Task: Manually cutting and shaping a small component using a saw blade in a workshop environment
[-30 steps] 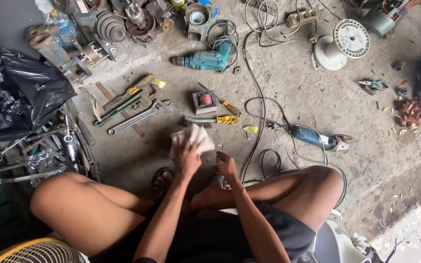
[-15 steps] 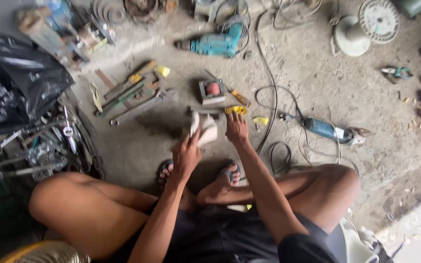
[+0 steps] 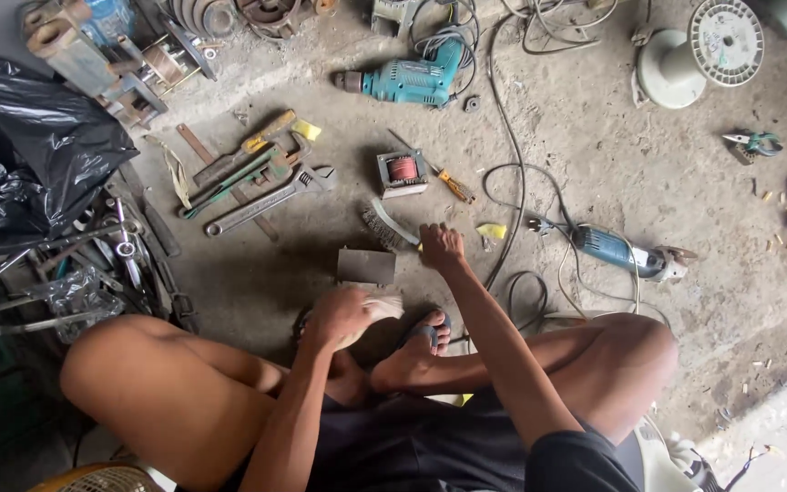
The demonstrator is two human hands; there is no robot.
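Observation:
My right hand (image 3: 440, 248) reaches forward over the concrete floor and closes on the pale handle end of a wire brush (image 3: 381, 225). My left hand (image 3: 337, 316) stays close to my feet and grips a crumpled pale cloth (image 3: 383, 305). Between the two hands a small dark grey metal plate (image 3: 366, 266) lies flat on the floor, touched by neither. A small square transformer with a red coil (image 3: 401, 171) sits just beyond the brush. I sit low with my knees apart and sandalled feet under my arms.
A teal power drill (image 3: 407, 82) lies at the top, a blue angle grinder (image 3: 621, 251) with its looping cable to the right. Wrenches (image 3: 257, 187) and a yellow-handled screwdriver (image 3: 454, 187) lie nearby. A black plastic bag (image 3: 43, 137) is at left, a white spool (image 3: 699, 50) at top right.
Both hands were together on a pale object; now my right hand has reached forward to the wire brush, my left has drawn back with the cloth, and the grey plate lies on the floor.

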